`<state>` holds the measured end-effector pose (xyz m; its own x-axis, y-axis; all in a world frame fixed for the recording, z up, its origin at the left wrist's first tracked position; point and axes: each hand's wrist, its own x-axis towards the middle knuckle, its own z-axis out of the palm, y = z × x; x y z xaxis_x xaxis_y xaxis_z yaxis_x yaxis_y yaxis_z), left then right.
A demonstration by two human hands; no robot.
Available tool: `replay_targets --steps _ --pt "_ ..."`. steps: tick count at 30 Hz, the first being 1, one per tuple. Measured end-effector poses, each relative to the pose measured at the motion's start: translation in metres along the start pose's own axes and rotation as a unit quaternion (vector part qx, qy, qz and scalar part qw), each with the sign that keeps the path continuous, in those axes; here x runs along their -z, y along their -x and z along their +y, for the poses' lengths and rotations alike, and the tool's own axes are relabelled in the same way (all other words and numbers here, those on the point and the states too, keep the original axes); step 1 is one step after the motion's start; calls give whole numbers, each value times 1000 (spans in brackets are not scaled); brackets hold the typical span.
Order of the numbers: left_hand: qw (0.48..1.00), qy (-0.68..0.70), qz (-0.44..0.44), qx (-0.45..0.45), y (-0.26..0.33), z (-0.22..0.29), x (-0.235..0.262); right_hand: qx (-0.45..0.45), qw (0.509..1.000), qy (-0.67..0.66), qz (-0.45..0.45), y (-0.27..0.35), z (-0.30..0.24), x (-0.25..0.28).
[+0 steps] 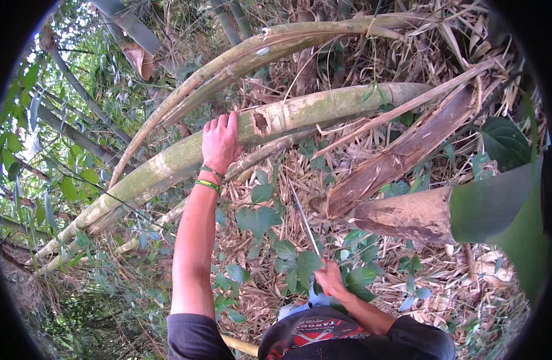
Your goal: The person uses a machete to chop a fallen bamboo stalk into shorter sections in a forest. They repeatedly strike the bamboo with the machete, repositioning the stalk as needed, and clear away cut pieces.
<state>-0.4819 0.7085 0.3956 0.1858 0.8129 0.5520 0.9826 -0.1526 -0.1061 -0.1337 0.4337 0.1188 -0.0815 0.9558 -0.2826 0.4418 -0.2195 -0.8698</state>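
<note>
A thick green bamboo stalk (324, 108) slants across the view from lower left to upper right. My left hand (220, 141) lies over its top, fingers curled onto the far side. Just right of these fingers, a ragged brown hole (261, 122) breaks the stalk's wall, with pale scraped bark beside it. Low in the middle, my right hand (330, 277) is closed on the lower end of a long thin blade, seen nearly edge-on, which looks like a machete (304, 217). Its handle is hidden in my fist. The blade points up toward the stalk without touching it.
Split, bent bamboo (228, 75) arches behind the stalk. To the right lie a broken brown bamboo piece (402, 153) and a thick standing culm (402, 215) with a green upper part. Leafy vines (258, 221) and dry bamboo litter (288, 237) cover the ground.
</note>
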Motion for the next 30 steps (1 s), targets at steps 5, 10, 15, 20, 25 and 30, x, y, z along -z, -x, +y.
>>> replay_targets --steps 5,10,15,20,25,30 --pt "999 20 -25 -3 2 -15 -12 -12 996 -73 -57 -13 -68 13" --pt "999 26 -33 26 6 -13 1 -39 912 -391 -122 -22 -99 -7" --pt "989 68 112 63 68 20 23 -75 937 -331 -79 -77 -127 -13" --pt "945 246 73 204 239 63 35 2 989 -142 40 -149 -152 -3" --pt "838 319 -97 433 441 101 22 204 925 296 121 -167 -161 -16" --pt "743 379 -132 536 561 149 44 230 873 394 171 -235 -176 -15"
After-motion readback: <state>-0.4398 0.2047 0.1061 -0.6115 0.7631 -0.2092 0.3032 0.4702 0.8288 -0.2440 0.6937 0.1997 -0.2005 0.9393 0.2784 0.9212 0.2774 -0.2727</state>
